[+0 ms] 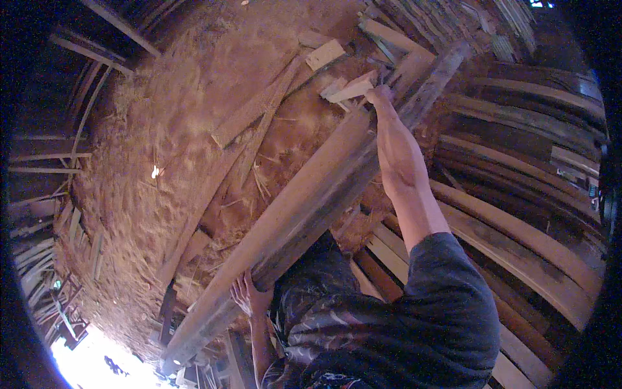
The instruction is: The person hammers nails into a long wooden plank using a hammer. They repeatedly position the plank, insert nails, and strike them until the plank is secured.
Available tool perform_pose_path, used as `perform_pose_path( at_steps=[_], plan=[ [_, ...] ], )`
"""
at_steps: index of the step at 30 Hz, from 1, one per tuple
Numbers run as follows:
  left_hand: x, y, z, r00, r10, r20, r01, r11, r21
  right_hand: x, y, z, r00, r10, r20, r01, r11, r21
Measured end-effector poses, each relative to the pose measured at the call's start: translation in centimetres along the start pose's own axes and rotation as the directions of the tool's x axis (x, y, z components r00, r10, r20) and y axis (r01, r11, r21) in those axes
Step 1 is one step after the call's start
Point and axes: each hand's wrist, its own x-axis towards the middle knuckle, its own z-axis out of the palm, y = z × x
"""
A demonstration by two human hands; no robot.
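A long, thick timber beam point(278, 211) runs diagonally across the view, from the lower left up to the right, in front of my body. My left hand point(243, 295) lies on the beam near its lower end, with the fingers spread flat over the wood. My right arm reaches far out along the beam. At the far end, my right hand point(380, 96) closes on the end of a short, pale wooden block point(353, 88), held low over the beam's top. The fingertips are small and partly hidden.
Reddish-brown sawdust covers the ground point(142, 162). Loose planks point(259, 123) lie left of the beam, with a short wood offcut point(324, 55) beyond. Stacked boards point(518, 227) fill the right side. More lumber point(447, 26) stands at the far end. Bright daylight enters lower left.
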Motion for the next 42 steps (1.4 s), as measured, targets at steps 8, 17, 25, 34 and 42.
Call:
perform_pose_path(
  at_steps=[8,17,25,34,42],
  plan=[
    [-0.5,-0.5,0.1,0.995,0.066,-0.077,-0.063,0.997,0.042,-8.6,-3.8,-8.9,0.951,-0.279,0.135,-0.018,0.385,0.923],
    [0.1,0.0,-0.4,0.986,-0.043,0.164,0.05,0.998,-0.04,-27.7,0.3,-8.2,0.846,-0.525,-0.087,0.094,-0.013,0.995],
    [1.1,1.9,-1.5,0.957,-0.103,0.272,0.097,0.995,0.037,-30.6,3.8,-7.9,0.571,-0.818,0.063,0.683,0.517,0.515],
    [2.0,6.0,-5.5,0.912,-0.189,0.365,0.225,0.972,-0.06,-25.3,1.3,-7.7,0.131,-0.934,0.332,0.951,0.213,0.225],
    [-2.0,4.3,-1.9,0.983,-0.12,0.142,0.108,0.99,0.088,-25.1,2.8,-9.2,-0.135,-0.904,0.407,0.93,0.027,0.367]
  ],
)
